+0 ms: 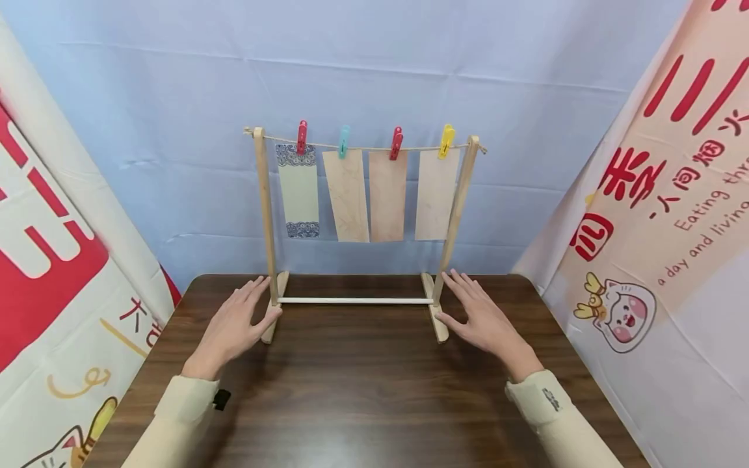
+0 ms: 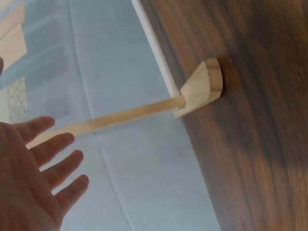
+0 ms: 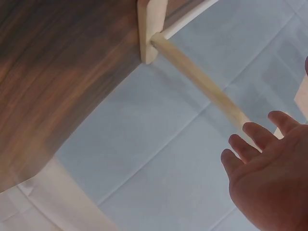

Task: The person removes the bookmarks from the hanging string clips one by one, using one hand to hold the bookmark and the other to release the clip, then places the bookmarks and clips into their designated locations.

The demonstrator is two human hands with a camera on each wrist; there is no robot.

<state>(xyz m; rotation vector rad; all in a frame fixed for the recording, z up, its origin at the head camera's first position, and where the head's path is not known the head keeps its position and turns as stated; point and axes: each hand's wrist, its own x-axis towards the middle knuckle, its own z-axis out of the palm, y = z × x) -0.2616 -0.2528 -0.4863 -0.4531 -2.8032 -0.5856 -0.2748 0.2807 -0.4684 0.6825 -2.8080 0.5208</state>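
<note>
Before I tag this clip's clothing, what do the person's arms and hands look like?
The left sleeve and right sleeve are long and pale cream. A small black piece shows by the left cuff, a dark marking on the right. Left hand and right hand are bare, with no rings visible.

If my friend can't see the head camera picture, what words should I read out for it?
A person's left hand and right hand flank a wooden stand on a brown table. Four paper strips hang from its string, clipped by red, light-blue, red and yellow pegs, left to right.
</note>
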